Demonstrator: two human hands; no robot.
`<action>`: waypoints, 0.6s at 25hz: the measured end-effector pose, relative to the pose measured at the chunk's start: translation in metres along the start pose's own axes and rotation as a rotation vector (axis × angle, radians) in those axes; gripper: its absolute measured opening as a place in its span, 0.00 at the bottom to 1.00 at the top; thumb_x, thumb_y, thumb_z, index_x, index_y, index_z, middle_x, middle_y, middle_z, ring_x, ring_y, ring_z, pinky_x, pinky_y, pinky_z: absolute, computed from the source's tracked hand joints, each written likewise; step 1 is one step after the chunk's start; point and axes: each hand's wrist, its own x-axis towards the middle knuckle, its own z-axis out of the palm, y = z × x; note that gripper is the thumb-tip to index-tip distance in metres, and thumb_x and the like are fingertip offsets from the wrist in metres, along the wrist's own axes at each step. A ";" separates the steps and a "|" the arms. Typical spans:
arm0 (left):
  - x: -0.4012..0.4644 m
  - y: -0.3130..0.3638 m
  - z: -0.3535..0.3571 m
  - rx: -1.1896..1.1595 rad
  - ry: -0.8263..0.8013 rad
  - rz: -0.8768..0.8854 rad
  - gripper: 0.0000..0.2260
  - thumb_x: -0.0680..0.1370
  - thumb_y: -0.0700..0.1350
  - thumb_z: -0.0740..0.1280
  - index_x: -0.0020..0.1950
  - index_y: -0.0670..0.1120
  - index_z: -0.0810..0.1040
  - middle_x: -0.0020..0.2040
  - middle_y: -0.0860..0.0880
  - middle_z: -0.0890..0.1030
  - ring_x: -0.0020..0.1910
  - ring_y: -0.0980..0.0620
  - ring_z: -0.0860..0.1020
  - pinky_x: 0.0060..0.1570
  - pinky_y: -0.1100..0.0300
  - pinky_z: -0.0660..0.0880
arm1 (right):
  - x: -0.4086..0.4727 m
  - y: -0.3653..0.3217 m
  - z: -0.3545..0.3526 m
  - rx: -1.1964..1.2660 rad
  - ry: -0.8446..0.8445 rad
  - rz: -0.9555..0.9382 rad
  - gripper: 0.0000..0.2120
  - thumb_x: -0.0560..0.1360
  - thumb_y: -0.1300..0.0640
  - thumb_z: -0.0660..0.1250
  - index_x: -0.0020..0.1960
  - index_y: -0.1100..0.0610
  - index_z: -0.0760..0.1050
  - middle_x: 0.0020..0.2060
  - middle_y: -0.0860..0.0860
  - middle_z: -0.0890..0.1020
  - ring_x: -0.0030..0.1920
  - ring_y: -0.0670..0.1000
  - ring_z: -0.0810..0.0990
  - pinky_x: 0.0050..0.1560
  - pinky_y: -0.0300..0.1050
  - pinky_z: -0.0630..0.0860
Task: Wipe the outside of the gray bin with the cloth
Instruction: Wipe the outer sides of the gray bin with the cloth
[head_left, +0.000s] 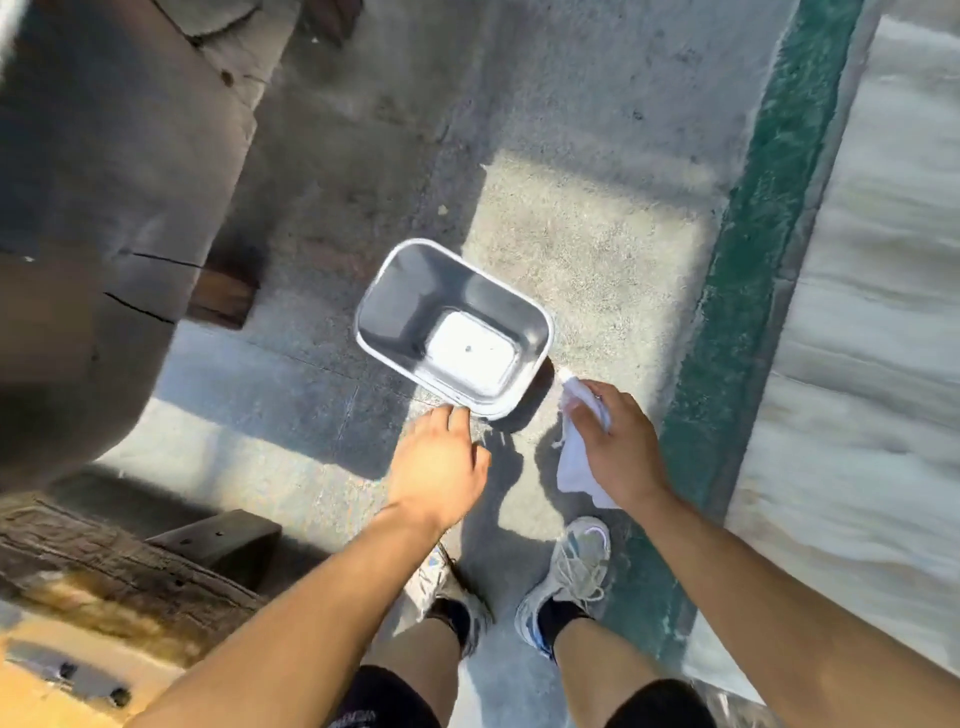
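The gray bin (453, 328) stands upright on the concrete floor (587, 244), so the left hand (439, 462), fingers straight, reaches its rim to steady it, while at 4 o'clock the right hand (618, 441) grips the white cloth (574, 462), ready for the outer wall.

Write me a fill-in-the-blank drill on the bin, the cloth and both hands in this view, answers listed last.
1. The white cloth is held in the ____ hand.
2. The gray bin stands on the concrete ____.
3. The left hand reaches toward the bin's near ____.
4. Inside, the bin holds ____.

Answers: right; floor; rim; nothing
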 end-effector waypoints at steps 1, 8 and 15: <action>0.023 0.004 0.012 0.020 0.000 0.049 0.23 0.76 0.53 0.53 0.62 0.42 0.73 0.59 0.41 0.78 0.59 0.39 0.76 0.61 0.46 0.73 | 0.012 0.018 0.007 0.019 0.026 0.020 0.16 0.81 0.42 0.61 0.66 0.45 0.75 0.57 0.50 0.79 0.57 0.51 0.78 0.55 0.48 0.74; 0.141 0.033 0.083 0.018 0.042 0.197 0.24 0.83 0.55 0.53 0.70 0.40 0.69 0.66 0.38 0.77 0.64 0.37 0.75 0.63 0.47 0.72 | 0.098 0.118 0.050 0.121 0.111 0.095 0.15 0.83 0.47 0.60 0.64 0.54 0.77 0.50 0.55 0.81 0.50 0.55 0.78 0.47 0.49 0.72; 0.188 0.030 0.102 -0.115 0.157 0.397 0.18 0.85 0.52 0.52 0.67 0.43 0.71 0.58 0.40 0.82 0.57 0.36 0.79 0.55 0.50 0.73 | 0.185 0.169 0.074 0.212 0.112 -0.119 0.16 0.82 0.45 0.63 0.68 0.43 0.76 0.58 0.46 0.82 0.56 0.45 0.81 0.57 0.43 0.78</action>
